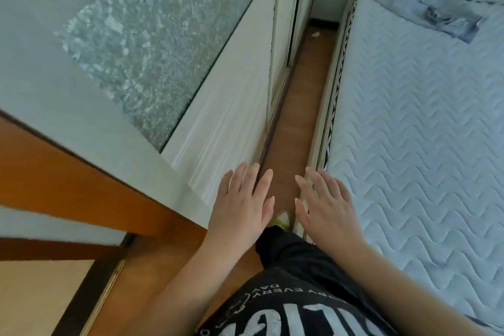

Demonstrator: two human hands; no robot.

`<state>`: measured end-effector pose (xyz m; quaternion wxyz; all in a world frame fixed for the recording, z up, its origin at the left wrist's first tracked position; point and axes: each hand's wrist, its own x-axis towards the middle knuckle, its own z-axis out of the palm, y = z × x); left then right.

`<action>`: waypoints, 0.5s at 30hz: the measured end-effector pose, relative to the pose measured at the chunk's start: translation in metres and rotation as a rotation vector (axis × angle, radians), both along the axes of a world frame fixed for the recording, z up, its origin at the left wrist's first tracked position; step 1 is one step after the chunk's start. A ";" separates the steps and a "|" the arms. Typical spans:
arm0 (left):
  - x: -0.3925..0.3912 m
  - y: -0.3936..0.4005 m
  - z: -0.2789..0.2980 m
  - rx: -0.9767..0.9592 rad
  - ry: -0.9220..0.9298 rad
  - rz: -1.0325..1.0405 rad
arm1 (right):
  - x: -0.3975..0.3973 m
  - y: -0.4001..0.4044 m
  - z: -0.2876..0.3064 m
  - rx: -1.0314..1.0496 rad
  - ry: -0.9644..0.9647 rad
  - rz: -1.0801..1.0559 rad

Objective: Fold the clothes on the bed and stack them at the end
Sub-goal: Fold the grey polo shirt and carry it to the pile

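A grey garment (447,18) lies crumpled at the far end of the bed (425,144), on the quilted white mattress near its top edge — well apart from both hands. The left hand (242,204) and right hand (324,207) hover side by side over the narrow strip of wooden floor (305,106) beside the bed, palms down, fingers straight and slightly spread, holding nothing. Below them show black trousers (289,251) and a pale shoe (282,219). A white wardrobe (231,117) with a frosted glass panel (141,43) stands to the left — close along the aisle.
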<state>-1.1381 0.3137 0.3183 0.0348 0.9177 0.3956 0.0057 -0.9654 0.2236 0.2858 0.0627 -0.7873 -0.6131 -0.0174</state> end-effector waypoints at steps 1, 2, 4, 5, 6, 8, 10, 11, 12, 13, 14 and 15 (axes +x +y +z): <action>0.012 0.011 -0.002 -0.013 -0.001 -0.013 | 0.008 0.008 -0.001 -0.021 0.012 -0.019; 0.025 0.021 -0.004 -0.019 0.000 -0.032 | 0.017 0.016 -0.001 -0.041 0.021 -0.041; 0.051 0.046 -0.010 -0.015 -0.011 -0.070 | 0.038 0.034 -0.004 -0.060 0.037 -0.092; 0.063 0.060 -0.012 -0.017 -0.023 -0.082 | 0.050 0.044 -0.006 -0.060 0.044 -0.111; 0.074 0.073 -0.013 -0.022 -0.027 -0.088 | 0.063 0.053 -0.006 -0.066 0.052 -0.126; 0.093 0.100 -0.016 -0.050 -0.011 -0.087 | 0.087 0.075 -0.004 -0.083 0.067 -0.153; 0.116 0.124 -0.018 -0.109 -0.010 -0.059 | 0.112 0.096 -0.004 -0.112 0.088 -0.144; 0.128 0.134 -0.017 -0.130 -0.017 -0.037 | 0.123 0.105 -0.002 -0.124 0.097 -0.148; 0.141 0.145 -0.017 -0.129 -0.026 -0.020 | 0.134 0.114 0.000 -0.132 0.090 -0.156; 0.155 0.157 -0.016 -0.126 -0.023 -0.020 | 0.147 0.124 0.001 -0.135 0.076 -0.153; 0.168 0.168 -0.014 -0.132 -0.025 -0.028 | 0.159 0.132 0.001 -0.153 0.079 -0.147; 0.181 0.180 -0.015 -0.134 -0.027 -0.038 | 0.172 0.140 0.001 -0.184 0.094 -0.142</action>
